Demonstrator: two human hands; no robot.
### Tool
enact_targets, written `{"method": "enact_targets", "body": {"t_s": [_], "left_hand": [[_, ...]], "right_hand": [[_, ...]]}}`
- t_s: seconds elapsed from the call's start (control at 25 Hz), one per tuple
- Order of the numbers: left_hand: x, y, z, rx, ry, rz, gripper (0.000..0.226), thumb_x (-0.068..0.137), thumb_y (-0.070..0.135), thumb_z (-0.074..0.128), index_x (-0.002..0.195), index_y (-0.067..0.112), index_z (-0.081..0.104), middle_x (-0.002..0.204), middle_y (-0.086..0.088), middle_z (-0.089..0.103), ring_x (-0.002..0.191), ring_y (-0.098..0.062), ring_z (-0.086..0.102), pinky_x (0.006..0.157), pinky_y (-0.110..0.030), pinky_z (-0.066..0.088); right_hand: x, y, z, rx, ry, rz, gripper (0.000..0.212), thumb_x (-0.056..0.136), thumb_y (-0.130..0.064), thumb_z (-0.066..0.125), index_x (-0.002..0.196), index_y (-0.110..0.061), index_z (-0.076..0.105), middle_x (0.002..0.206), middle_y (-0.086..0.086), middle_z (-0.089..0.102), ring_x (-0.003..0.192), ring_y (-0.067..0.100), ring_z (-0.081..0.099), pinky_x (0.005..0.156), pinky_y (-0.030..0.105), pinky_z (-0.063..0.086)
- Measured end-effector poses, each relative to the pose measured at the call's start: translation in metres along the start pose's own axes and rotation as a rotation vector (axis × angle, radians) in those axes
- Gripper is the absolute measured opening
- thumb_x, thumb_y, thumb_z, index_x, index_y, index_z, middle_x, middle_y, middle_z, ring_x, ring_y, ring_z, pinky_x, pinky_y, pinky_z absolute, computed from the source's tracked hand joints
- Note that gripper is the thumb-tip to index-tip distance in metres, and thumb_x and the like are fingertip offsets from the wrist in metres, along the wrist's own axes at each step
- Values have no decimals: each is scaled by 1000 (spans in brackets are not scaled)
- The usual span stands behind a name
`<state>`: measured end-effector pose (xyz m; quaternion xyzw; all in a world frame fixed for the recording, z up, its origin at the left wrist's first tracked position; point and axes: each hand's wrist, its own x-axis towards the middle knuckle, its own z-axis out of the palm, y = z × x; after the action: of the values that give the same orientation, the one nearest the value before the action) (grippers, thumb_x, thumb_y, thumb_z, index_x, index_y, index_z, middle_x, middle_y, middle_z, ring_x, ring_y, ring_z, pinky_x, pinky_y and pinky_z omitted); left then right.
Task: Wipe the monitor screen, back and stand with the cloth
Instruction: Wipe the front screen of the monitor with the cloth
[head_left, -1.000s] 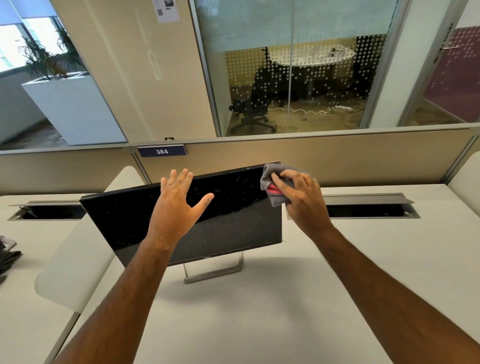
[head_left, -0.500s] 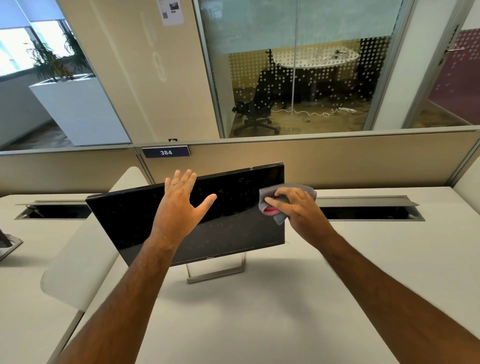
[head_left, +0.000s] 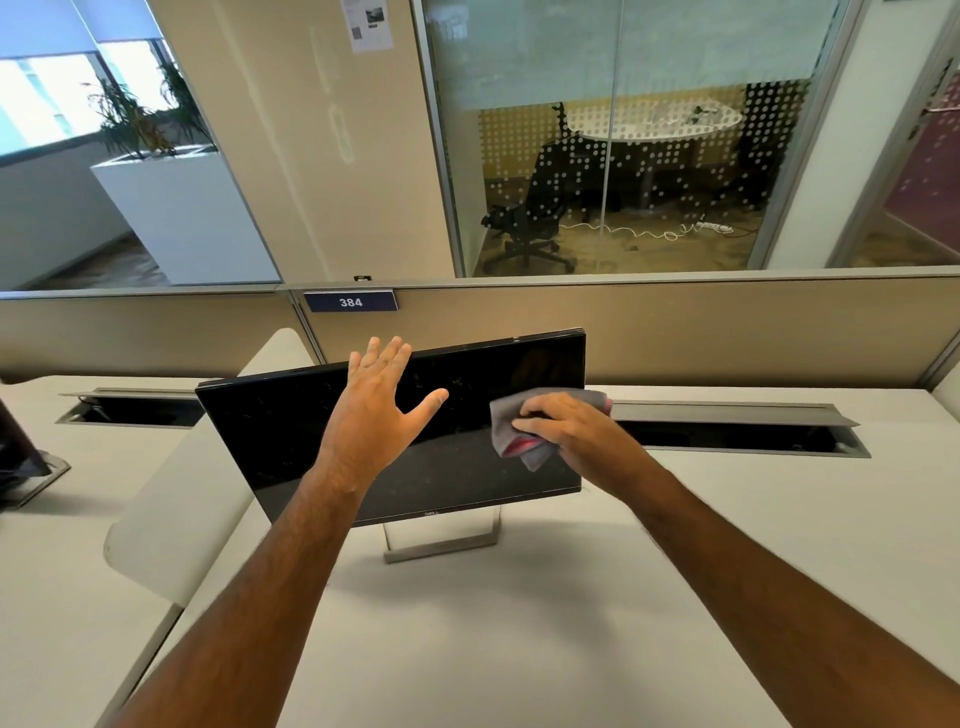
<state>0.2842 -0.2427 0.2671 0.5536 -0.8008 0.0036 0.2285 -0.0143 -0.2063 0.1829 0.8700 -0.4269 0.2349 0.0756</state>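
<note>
We hold our left hand (head_left: 382, 410) flat, fingers spread, against the black flat-panel monitor (head_left: 291, 431) standing on the white desk (head_left: 519, 649). Our right hand (head_left: 566, 426) grips a crumpled grey cloth (head_left: 506, 423) on the screen's right side.

White desk (head_left: 519, 649) in foreground, matte surface, with a white curved divider (head_left: 171, 509) on its left side. Two open cable troughs (head_left: 727, 431) run along the desk's rear edge. Beige partition (head_left: 675, 327) stands behind, carrying a blue plate (head_left: 350, 302) marked 384. Beyond it, a beige wall panel (head_left: 322, 156) with a posted notice (head_left: 370, 23). To the right, glass wall (head_left: 613, 156) with frosted band and dot pattern; meeting room behind holds a white oval table (head_left: 654, 124), a black office chair (head_left: 530, 228), and a white cord (head_left: 639, 231) on the floor. To the left, a white planter (head_left: 182, 218) with foliage, and a daylit window (head_left: 47, 98).
</note>
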Motion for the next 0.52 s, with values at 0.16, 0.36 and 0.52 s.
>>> {"method": "enact_targets", "body": {"t_s": [0.16,0.36,0.52], "left_hand": [[0,-1,3,0,5,2,84,96,68,48,160,15,35,168,-6,29,159,-24,15,130,-46,11],[-1,0,3,-10,13,-10,84,95,68,48,159,15,35,168,-6,30,159,-24,15,130,-45,10],[-1,1,4,-1,33,-2,83,96,65,52,159,14,37,167,-7,31,159,-24,16,130,-44,11]], "right_hand": [[-10,10,-16,-80,180,149,49,76,-7,85,122,-10,68,119,12,67,108,28,64,96,37,52],[37,6,-48,-27,272,180,42,94,-21,55,134,-8,59,128,9,59,117,23,53,99,34,48],[50,-11,-23,-64,151,65,45,90,-13,62,135,-11,62,129,8,60,120,24,54,103,37,46]]}}
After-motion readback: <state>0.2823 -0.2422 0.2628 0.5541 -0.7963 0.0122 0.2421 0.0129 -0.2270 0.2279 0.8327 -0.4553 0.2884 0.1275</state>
